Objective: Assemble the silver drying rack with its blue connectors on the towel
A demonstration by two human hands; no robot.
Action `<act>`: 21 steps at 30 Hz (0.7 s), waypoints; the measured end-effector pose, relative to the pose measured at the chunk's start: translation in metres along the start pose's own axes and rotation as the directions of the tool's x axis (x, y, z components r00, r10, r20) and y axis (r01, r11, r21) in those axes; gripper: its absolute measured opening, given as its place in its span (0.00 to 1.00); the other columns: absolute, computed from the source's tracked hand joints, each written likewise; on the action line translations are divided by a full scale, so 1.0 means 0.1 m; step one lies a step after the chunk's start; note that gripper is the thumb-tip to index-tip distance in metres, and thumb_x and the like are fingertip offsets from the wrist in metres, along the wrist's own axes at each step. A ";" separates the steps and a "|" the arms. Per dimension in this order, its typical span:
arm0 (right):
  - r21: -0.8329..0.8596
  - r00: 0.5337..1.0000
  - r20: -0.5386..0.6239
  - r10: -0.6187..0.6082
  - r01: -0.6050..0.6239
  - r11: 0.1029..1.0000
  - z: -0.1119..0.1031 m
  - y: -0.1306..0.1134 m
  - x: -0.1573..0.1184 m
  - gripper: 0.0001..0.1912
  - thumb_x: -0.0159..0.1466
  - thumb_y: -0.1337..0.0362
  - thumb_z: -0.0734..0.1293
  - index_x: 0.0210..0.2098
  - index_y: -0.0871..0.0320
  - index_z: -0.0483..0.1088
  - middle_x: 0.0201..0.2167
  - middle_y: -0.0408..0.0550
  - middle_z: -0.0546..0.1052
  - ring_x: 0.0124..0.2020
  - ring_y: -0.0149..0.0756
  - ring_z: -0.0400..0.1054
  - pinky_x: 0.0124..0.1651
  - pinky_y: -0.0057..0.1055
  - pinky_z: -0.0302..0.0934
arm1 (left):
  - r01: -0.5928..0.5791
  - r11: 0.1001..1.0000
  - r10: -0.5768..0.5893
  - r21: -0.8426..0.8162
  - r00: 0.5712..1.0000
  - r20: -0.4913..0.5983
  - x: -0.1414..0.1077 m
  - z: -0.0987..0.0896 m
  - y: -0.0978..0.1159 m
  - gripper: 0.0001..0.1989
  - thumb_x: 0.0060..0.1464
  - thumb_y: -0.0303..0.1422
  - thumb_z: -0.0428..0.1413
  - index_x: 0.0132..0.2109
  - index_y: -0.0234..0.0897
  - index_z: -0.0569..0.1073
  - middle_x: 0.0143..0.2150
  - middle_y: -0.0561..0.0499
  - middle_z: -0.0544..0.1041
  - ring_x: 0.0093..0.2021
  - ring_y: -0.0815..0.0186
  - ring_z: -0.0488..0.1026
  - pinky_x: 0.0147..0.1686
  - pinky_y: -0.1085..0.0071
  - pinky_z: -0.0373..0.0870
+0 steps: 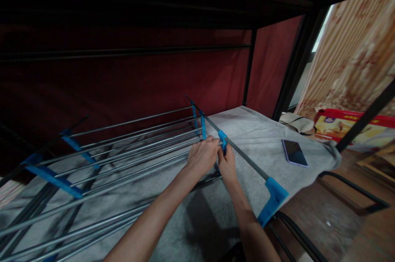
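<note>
A rack of thin metal rods and blue plastic parts, which looks like a clothes drying rack, lies on a grey cloth. My left hand (203, 153) is closed around the end of a metal rod, right beside a blue connector (222, 135) on the grey side tube (243, 155). With bent fingers my right hand (227, 165) grips that connector from below; its fingertips are partly hidden. Blue slotted brackets (203, 126) stand just beyond my left hand. Nearer on the same tube is a blue corner piece (274, 199).
The grey cloth (262, 132) covers a bed-like surface inside a black metal frame (249, 68). A phone (295, 153) lies on the cloth to the right. Past its edge are a red and yellow box (345, 128) and a black curved tube (354, 188). Red fabric (138, 80) hangs behind.
</note>
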State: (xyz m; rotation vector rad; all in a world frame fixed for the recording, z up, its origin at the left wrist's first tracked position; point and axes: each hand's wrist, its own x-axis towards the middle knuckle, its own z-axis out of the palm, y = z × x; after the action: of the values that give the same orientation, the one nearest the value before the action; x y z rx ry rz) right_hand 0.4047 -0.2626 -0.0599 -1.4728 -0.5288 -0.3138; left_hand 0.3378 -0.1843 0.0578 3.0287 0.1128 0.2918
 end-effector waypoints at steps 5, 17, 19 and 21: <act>0.024 1.000 0.006 -0.015 0.015 1.000 0.03 0.00 0.00 0.21 0.67 0.57 0.58 0.58 0.54 0.65 0.53 0.51 0.73 0.57 0.42 0.64 0.66 0.48 0.53 | 0.014 1.000 -0.014 -0.014 1.000 -0.006 0.01 -0.01 -0.02 0.14 0.66 0.37 0.45 0.50 0.45 0.74 0.47 0.49 0.76 0.46 0.61 0.75 0.40 0.68 0.67; -0.023 0.999 -0.003 -0.038 0.038 0.999 0.06 0.02 -0.01 0.20 0.69 0.57 0.57 0.58 0.53 0.65 0.51 0.51 0.73 0.56 0.43 0.65 0.64 0.49 0.55 | 0.066 0.997 -0.066 -0.031 0.998 -0.003 0.01 -0.02 -0.04 0.15 0.66 0.38 0.46 0.52 0.47 0.75 0.48 0.49 0.76 0.48 0.62 0.74 0.43 0.69 0.67; -0.015 0.999 0.001 -0.039 0.039 0.999 0.06 0.02 -0.01 0.21 0.68 0.57 0.58 0.59 0.53 0.64 0.53 0.51 0.73 0.57 0.43 0.65 0.65 0.48 0.55 | 0.065 0.997 -0.065 -0.034 0.998 -0.009 0.01 -0.01 -0.05 0.15 0.66 0.38 0.46 0.51 0.47 0.75 0.48 0.50 0.76 0.47 0.62 0.74 0.43 0.69 0.66; -0.002 0.999 0.003 -0.033 0.033 0.999 0.06 0.01 -0.01 0.21 0.68 0.58 0.58 0.59 0.53 0.64 0.53 0.51 0.73 0.57 0.43 0.65 0.65 0.47 0.55 | 0.059 0.998 -0.060 -0.036 0.998 -0.022 0.01 0.00 -0.06 0.14 0.66 0.38 0.47 0.50 0.47 0.75 0.47 0.50 0.76 0.47 0.62 0.74 0.42 0.69 0.66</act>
State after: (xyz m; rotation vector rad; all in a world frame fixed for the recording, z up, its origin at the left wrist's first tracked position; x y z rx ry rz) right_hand 0.4037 -0.2563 -0.0613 -1.4675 -0.5554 -0.3384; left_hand 0.3381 -0.1786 0.0572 2.9812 0.1967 0.3197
